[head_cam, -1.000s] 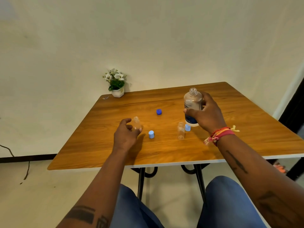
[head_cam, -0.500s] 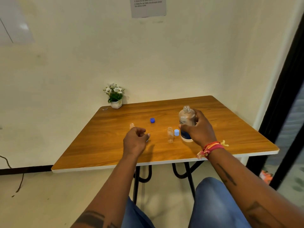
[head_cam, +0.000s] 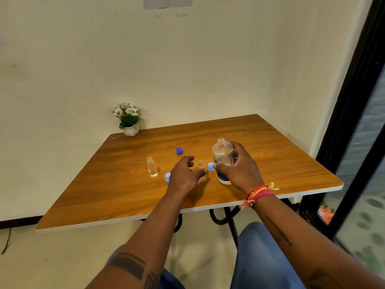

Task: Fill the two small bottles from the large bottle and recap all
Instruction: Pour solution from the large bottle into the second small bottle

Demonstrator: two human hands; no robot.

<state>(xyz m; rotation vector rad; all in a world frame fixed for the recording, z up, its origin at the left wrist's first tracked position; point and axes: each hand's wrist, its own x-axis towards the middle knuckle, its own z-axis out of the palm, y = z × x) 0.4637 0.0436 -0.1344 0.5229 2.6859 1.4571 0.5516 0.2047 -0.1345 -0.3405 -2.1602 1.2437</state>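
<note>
The uncapped large bottle point(head_cam: 222, 161) stood upright; two open small bottles point(head_cam: 152, 169) point(head_cam: 201, 170) stood left, caps point(head_cam: 179, 151) loose nearby.

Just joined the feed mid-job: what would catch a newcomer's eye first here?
The right hand grips the uncapped large bottle, upright on the wooden table. The left hand reaches toward a small open bottle beside it. Another small bottle stands apart to the left, with blue caps loose around.

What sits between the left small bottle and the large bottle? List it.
In the head view: the left hand reaching to the second small bottle, with a light blue cap beside the large bottle. Another light blue cap lies nearer the left small bottle.
</note>
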